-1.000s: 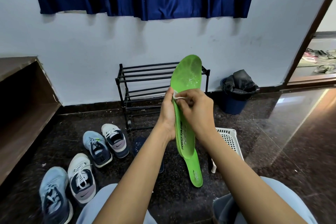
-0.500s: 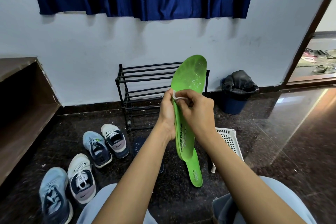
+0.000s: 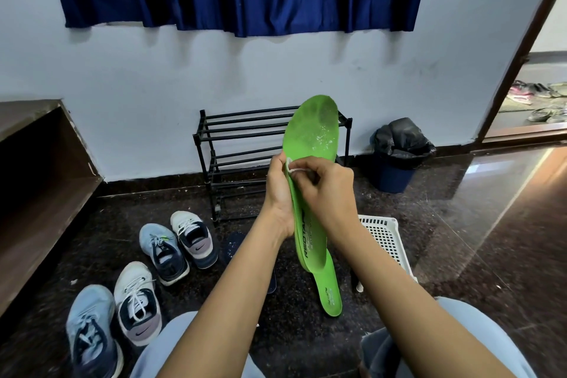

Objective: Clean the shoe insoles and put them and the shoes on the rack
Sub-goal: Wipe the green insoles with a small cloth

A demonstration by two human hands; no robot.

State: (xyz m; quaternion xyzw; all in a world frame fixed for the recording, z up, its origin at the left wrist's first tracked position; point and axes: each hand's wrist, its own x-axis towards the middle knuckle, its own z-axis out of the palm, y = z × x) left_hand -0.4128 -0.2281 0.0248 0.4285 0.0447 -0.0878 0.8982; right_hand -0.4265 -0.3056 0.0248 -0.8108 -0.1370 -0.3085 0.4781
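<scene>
At centre frame a green insole stands upright, toe up, between the two hands and in front of the rack. The left hand grips its left edge, while the right hand pinches a white wipe against its face. Four shoes sit on the floor at lower left.
</scene>
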